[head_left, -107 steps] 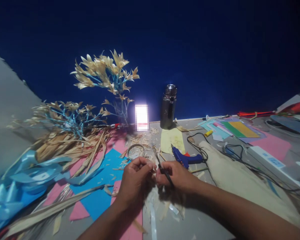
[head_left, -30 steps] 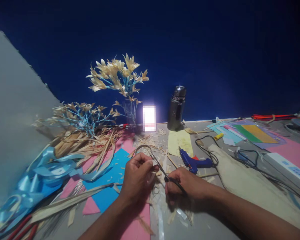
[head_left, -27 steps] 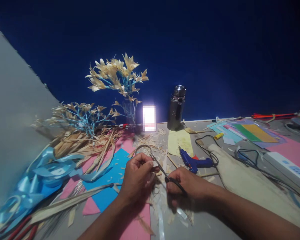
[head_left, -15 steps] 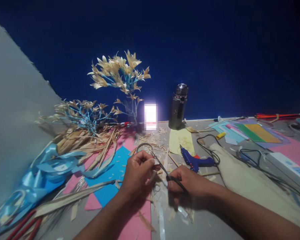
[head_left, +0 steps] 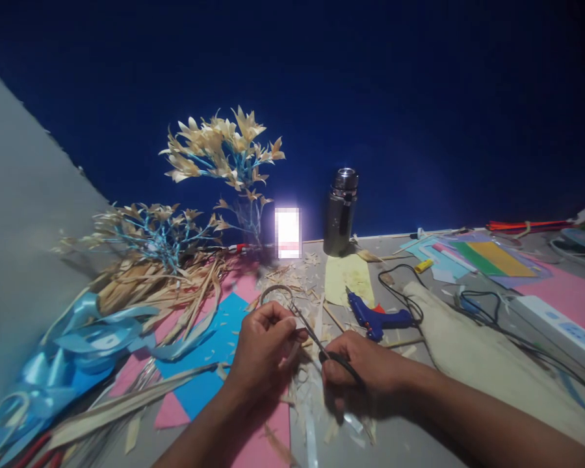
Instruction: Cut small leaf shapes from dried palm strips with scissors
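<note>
My left hand (head_left: pixel 266 344) is closed, thumb against fingers, on a thin pale strip (head_left: pixel 276 287) that curls up in a loop above the fingertips. What the strip is made of is hard to tell; it resembles the dried husk around it. In my right hand (head_left: pixel 353 370) are scissors (head_left: pixel 312 335), fingers through the black handles, with the blades pointing up and left to the strip by my left fingertips. Whether the blades touch the strip is not clear. Pale scraps (head_left: pixel 316 383) lie beneath both hands, beside blue paper (head_left: pixel 199 364) and pink paper (head_left: pixel 268 422).
Husk flowers on blue stems (head_left: pixel 219 149) stand behind dried husks (head_left: pixel 131 283) and blue ribbon (head_left: pixel 78 331). A dark flask (head_left: pixel 341 214) stands at the back. Right of my hands lie a blue glue gun (head_left: pixel 375 315), its black cord, a cream cloth (head_left: pixel 487 357) and a power strip (head_left: pixel 556 325).
The view has shifted slightly, so the table's things sit a little further left and lower. Both hands keep nearly the same pose, with the strip and scissors still held.
</note>
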